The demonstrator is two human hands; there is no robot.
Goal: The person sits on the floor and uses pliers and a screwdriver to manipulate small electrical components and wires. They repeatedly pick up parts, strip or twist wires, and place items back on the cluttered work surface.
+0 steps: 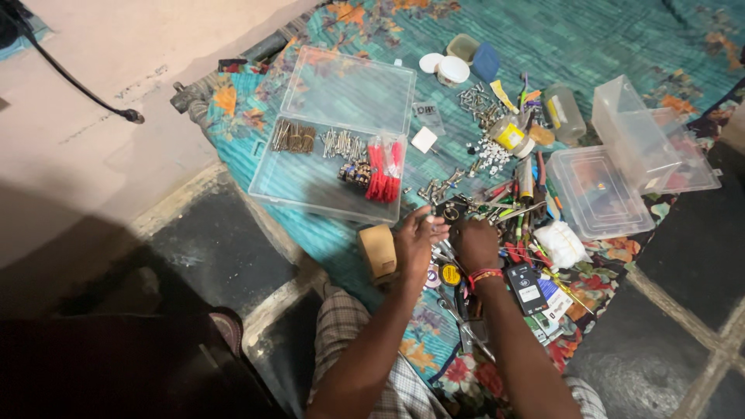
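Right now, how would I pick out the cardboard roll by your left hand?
Start at the big open clear case on the teal cloth. Just below its near right corner, against the left hand, stands the cardboard roll. It is the only plain tan, blocky thing there; its neighbours are small metal and coloured bits.

Free passage is offered by the bare cloth (559, 39) at the far side. The near middle is blocked by scattered tools (504, 209), flanked by two open clear boxes (334, 140).
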